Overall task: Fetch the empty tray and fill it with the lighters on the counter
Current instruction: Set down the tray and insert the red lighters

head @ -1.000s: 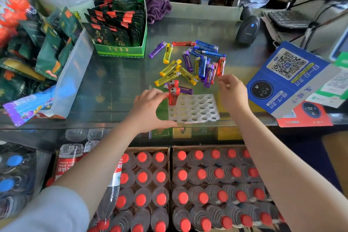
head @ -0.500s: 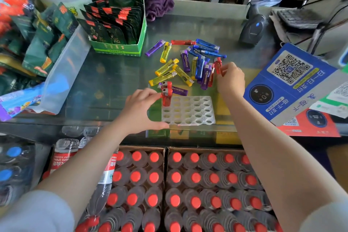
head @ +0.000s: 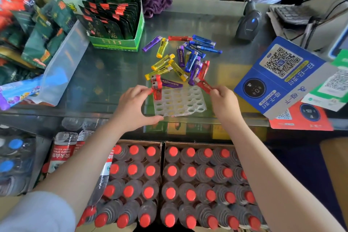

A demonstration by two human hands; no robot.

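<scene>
In the head view, a red lighter (head: 203, 85) is pinched in the fingers of the right hand (head: 224, 100), just above the far right corner of the tray (head: 180, 102). Its long axis is slanted, with the metal head pointed away and to the left, toward the pile of lighters (head: 180, 58). A second red lighter (head: 157, 88) is seen upright in the far left corner of the tray, head up, and it is touched by the fingertips of the left hand (head: 134, 108), whose thumb is pressed at the near left edge of the tray, fingers spread apart. The tray is white plastic with rows of round holes, and it is laid flat on the glass counter (head: 105, 73). The loose lighters are translucent yellow, purple, blue and red, and they are scattered just beyond the tray. A green display box (head: 116, 43) and a barcode scanner (head: 248, 22) are placed farther back, and cartons of red-capped bottles (head: 169, 184) are seen below the counter.
</scene>
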